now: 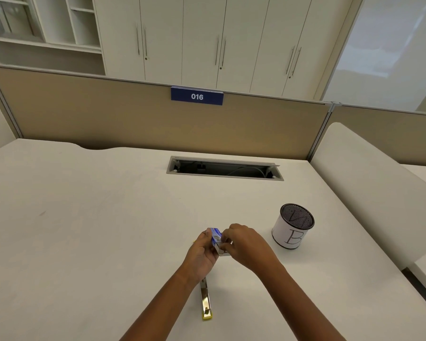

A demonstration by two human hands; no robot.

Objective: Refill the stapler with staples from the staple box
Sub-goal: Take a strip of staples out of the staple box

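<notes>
Hands at a white desk [96,217]
The left hand [202,252] and right hand [246,244] pinch the staple box [216,237] above the stapler [205,301]. White cupboards [207,40] stand behind.

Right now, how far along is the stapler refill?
Early. Done: the stapler lies on the desk, metal rail showing, apparently opened. In hand: the left hand holds the staple box while the right hand pinches its near end, seemingly opening it. Left: no staples are out yet; a strip must go into the rail and the stapler be closed.
</notes>
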